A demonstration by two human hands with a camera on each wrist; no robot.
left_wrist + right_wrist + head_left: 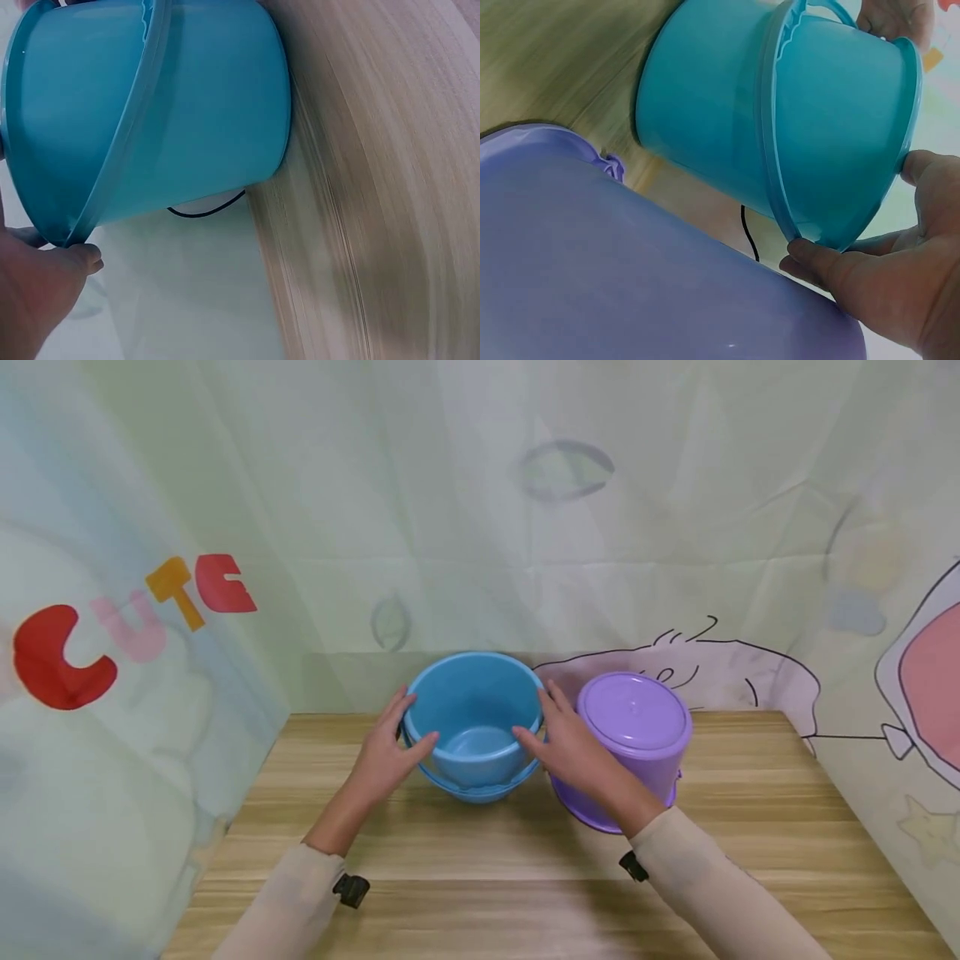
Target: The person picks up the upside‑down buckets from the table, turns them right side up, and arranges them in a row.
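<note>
A blue bucket (478, 702) sits partly inside a second blue bucket (480, 795), its mouth tipped toward the head camera. My left hand (384, 756) grips the upper bucket's rim at the left, thumb in front and fingers round the outer side. On the opposite side my right hand (568, 745) holds the same rim. The left wrist view shows the left hand (41, 289) at the rim of the upper bucket (71, 105). In the right wrist view, the right hand (892, 277) has thumb and fingers around the rim, near the lower bucket (705, 97).
A purple bucket (636, 714) stands upside down on the wooden table (480, 852), close beside my right hand and under that forearm. Behind the table hangs a printed curtain (465, 510), which also runs along both sides.
</note>
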